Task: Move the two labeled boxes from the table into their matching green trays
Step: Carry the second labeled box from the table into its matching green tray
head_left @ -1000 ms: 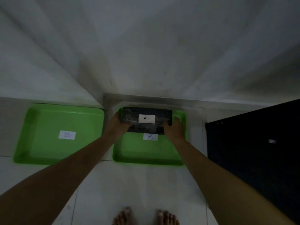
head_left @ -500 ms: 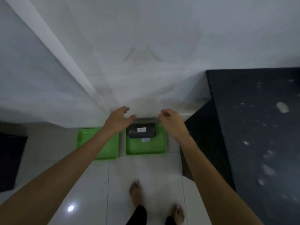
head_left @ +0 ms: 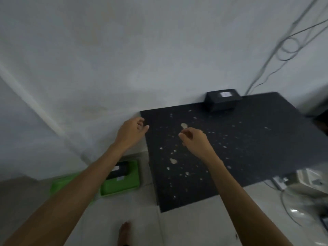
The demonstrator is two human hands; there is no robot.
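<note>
A black box with a white label [head_left: 222,100] sits at the far edge of the dark speckled table [head_left: 248,157], against the wall. My left hand [head_left: 130,132] hovers at the table's near-left corner, fingers loosely curled and holding nothing. My right hand [head_left: 194,139] is over the table's left part, also holding nothing. On the floor at lower left, a green tray [head_left: 124,185] holds another black box with a label [head_left: 119,170], partly hidden by my left forearm. A second green tray [head_left: 59,185] lies left of it, mostly hidden by that arm.
White walls meet in a corner behind the trays. Cables [head_left: 287,47] hang on the wall at the right. A fan-like wire object and a pale appliance [head_left: 301,197] stand on the floor right of the table. My bare foot [head_left: 125,233] is on the tiled floor.
Both hands let go of box A, which stays in its tray. I stood up and turned right; the hands now hover over the dark table, and the second box has come into view.
</note>
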